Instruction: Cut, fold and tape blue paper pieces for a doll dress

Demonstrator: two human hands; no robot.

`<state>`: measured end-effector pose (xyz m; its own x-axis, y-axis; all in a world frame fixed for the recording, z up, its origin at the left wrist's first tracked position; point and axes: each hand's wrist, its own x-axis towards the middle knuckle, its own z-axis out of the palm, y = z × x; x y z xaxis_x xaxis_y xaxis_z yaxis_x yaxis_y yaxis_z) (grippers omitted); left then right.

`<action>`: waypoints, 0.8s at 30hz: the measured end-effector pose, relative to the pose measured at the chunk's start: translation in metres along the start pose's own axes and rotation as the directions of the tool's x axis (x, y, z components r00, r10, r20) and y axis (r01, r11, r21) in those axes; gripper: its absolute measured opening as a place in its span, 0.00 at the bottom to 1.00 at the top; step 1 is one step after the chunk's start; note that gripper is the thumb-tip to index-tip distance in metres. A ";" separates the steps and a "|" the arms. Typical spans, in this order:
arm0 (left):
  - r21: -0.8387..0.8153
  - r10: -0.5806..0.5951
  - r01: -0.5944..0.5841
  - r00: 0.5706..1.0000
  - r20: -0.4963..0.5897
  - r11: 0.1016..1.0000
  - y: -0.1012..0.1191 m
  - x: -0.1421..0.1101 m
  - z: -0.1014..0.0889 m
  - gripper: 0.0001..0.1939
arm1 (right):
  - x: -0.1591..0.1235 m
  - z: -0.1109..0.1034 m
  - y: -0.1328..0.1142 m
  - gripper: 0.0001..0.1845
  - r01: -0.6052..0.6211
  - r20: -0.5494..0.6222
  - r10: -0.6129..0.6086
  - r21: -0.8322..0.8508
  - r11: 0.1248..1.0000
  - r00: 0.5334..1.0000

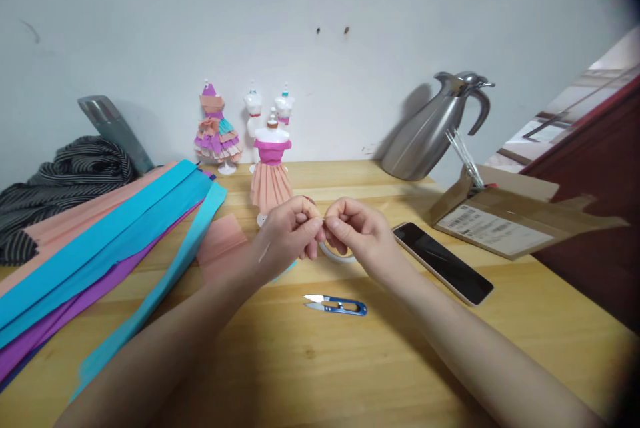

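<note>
Fingertips nearly meeting, my left hand [293,228] and my right hand [357,228] pinch over the middle of the table. A tiny pale sliver shows between them, too small to name. Partly hidden behind my right hand is a white tape roll [336,255]. Just beyond stands a small dress form [271,168] in a magenta top and pleated peach paper skirt. Blue thread snips [337,305] lie below my hands, blades pointing left. A peach crepe paper piece [223,248] lies beside my left wrist.
Crepe paper strips [115,235] cover the left side, near a striped cloth [85,165] and a leaning bottle [116,131]. A dressed form [217,128] stands by the wall. Rightward are a phone [443,263], a cardboard box [500,218] and a steel jug [430,128].
</note>
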<state>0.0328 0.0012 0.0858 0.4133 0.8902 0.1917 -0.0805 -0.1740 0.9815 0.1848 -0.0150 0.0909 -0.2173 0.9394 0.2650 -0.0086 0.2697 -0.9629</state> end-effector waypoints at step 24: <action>0.828 0.786 -0.541 0.573 0.234 0.148 -0.001 -0.004 -0.015 0.08 | -0.006 -0.002 -0.001 0.10 0.140 -0.095 -0.173 -0.277 0.951 0.980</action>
<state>0.0175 0.0037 0.0841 0.3860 0.2743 0.8808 0.5151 -0.8562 0.0409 0.1885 -0.0207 0.0903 -0.1188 0.8946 0.4308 0.2315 0.4469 -0.8641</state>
